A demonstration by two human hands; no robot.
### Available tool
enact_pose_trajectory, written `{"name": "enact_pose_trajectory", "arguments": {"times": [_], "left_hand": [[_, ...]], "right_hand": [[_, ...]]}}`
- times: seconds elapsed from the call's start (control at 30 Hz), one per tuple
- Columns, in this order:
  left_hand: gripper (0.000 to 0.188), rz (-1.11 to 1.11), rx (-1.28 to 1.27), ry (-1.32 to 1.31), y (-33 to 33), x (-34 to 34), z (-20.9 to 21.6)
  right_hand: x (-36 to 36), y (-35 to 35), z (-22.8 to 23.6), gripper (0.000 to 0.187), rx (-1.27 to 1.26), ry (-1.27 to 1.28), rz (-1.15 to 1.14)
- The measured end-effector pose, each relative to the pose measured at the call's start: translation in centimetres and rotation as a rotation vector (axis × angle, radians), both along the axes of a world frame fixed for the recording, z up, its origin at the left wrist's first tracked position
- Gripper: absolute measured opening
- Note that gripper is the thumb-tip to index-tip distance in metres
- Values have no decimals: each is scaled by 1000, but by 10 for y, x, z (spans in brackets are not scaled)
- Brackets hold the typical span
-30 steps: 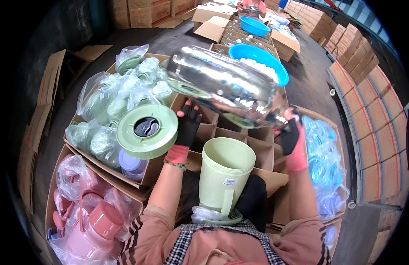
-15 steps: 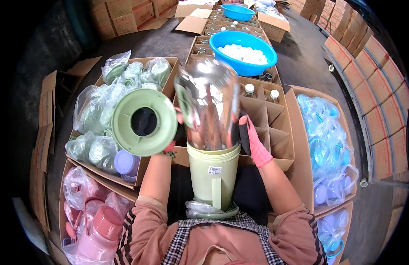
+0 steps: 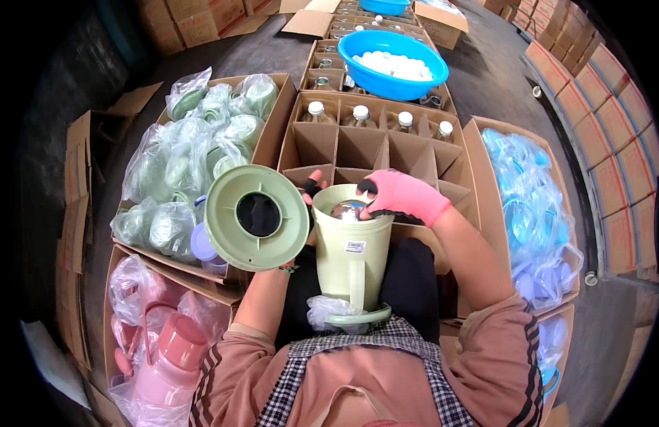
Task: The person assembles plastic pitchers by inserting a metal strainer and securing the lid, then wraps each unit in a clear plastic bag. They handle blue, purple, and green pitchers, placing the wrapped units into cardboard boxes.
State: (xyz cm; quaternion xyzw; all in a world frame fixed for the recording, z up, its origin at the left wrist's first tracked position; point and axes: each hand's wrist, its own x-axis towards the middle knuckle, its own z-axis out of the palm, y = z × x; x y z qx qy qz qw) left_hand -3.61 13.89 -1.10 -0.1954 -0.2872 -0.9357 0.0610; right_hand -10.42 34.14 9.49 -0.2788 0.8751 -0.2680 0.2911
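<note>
A pale green flask body (image 3: 336, 245) with a side handle stands upright between my legs. Inside its mouth shows the silvered glass liner (image 3: 347, 210), sunk mostly below the rim. My right hand (image 3: 407, 196), in a pink glove with dark fingertips, curls over the rim with fingers and thumb at the liner. My left hand (image 3: 314, 186) is mostly hidden behind a round green flask part (image 3: 222, 220) with a dark central hole, which it holds; its fingertips show beside the body's left rim. A green piece in clear plastic (image 3: 336, 313) lies against the body's lower end.
Ahead stands a divided carton (image 3: 361, 148) with several white-capped bottles; behind it is a blue basin (image 3: 351, 67) of white caps. Cartons of bagged green parts (image 3: 169, 153) and pink flasks (image 3: 166, 370) are at left, bagged blue parts (image 3: 518, 213) at right.
The silvered liner has gone down from above the body into it. My right hand has moved from beside the liner to over the rim; the round green part has shifted slightly right and down.
</note>
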Motion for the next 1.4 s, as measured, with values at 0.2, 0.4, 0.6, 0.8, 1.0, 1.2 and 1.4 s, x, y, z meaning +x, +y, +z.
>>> {"name": "enact_pose_trajectory", "arguments": {"times": [0.2, 0.4, 0.6, 0.8, 1.0, 1.2, 1.4], "left_hand": [[39, -9, -104, -86, 16, 18, 44], [31, 373, -184, -140, -17, -17, 50], [74, 354, -809, 229, -13, -65, 70], [78, 81, -904, -101, -2, -51, 6], [55, 289, -1052, 69, 0, -21, 21], [53, 371, -1169, 319, -14, -10, 16], [80, 316, -1385, 518, -19, -8, 39]], "right_hand": [[-13, -3, -14, 37, 185, -6, 217], [-22, 9, -19, 67, -794, -551, -412], [-66, 3, -19, 71, -1364, -496, -561], [-51, 24, -121, 61, -1246, -498, -654], [-11, 27, -90, 44, -1112, -240, -458], [4, 34, -93, 35, -1108, 112, -252], [28, 54, -49, 71, -562, 699, 187]]}}
